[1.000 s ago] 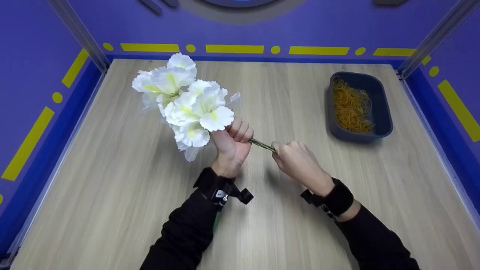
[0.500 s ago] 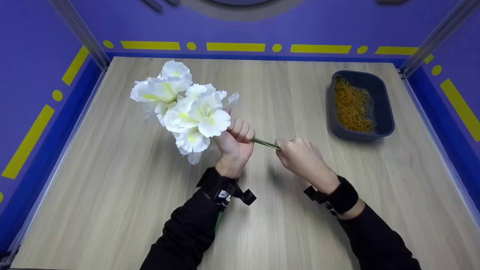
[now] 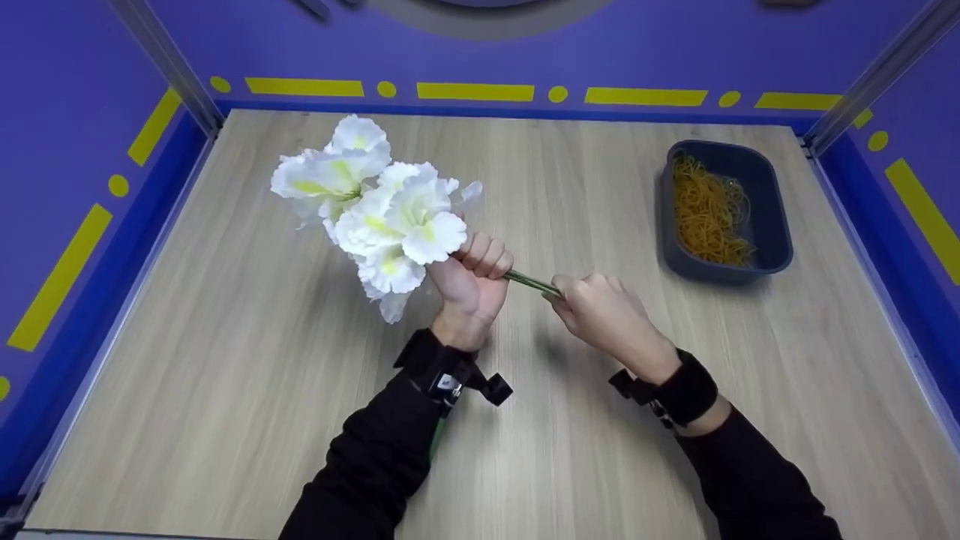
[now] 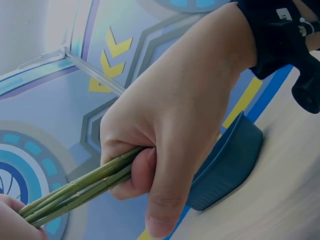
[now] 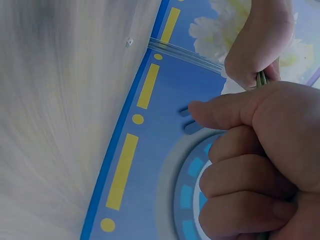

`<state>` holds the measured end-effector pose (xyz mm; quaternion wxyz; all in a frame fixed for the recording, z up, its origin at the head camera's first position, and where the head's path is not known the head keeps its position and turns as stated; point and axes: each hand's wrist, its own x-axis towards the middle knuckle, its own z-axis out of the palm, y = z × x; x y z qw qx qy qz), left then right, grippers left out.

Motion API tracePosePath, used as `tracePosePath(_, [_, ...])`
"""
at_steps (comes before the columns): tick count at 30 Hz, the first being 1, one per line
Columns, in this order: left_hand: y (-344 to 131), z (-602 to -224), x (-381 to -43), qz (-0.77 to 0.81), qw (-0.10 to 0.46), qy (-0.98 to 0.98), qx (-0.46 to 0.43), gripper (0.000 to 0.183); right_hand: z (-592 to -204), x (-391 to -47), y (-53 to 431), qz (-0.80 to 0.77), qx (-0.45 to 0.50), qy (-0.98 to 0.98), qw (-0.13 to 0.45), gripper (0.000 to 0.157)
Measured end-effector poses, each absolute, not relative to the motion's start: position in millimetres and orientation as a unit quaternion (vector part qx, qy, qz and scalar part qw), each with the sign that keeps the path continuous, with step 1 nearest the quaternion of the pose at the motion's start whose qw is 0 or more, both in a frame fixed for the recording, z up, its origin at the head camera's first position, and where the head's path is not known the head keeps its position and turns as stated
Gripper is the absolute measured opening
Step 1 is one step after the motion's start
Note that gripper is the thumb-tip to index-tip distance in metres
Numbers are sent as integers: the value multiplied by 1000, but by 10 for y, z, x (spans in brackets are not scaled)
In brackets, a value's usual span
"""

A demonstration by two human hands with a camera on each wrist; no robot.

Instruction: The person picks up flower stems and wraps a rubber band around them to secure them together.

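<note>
In the head view, a bunch of white artificial flowers (image 3: 401, 217) with yellow-tinged centres leans to the upper left, held above the table. My left hand (image 3: 474, 289) grips the green stems (image 3: 534, 282) just below the blooms, its palm side showing. Further down, my right hand (image 3: 609, 319) holds the lower end of those stems in a fist. Between both hands a short stretch of stem is bare. The left wrist view shows several stems (image 4: 82, 187) side by side running into the right fist (image 4: 160, 125). Petals partly cover my left fingers.
A dark blue-grey plastic tub (image 3: 772, 202) stands at the back right, with a heap of yellow-brown rubber bands (image 3: 709, 214) inside. Blue panels (image 3: 480, 60) with yellow marks wall in the wood-grain table (image 3: 225, 375) at the back and both sides.
Both hands keep their grip with little movement. The blooms have dipped slightly toward me, and a bit of green stem now shows by my right thumb.
</note>
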<state>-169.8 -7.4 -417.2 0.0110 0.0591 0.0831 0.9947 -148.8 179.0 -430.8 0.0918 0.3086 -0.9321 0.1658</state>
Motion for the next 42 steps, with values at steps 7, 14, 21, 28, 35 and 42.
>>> tracePosePath(7, [-111,-4166,-1713,997,30,64,41,49,-4256,-1467,1808,186,323,-926,65,39])
tracePosePath(14, [-167,-4094,-1713,997,8,55,52,49,-4152,-1480,1914,194,333,-922,37,38])
tracePosePath(21, [-254,-4040,-1737,998,-10,29,53,50,-4068,-1522,2035,179,325,-928,38,38])
tracePosePath(28, [-351,-3979,-1755,998,-27,10,63,50,-3987,-1611,2220,186,285,-938,57,42])
tracePosePath(35, [-409,-3951,-1768,998,-25,-11,59,51,-3893,-1715,2570,199,246,-941,118,43])
tracePosePath(42, [-439,-3944,-1782,998,-22,-21,57,50,-3819,-1817,3030,212,156,-956,132,32])
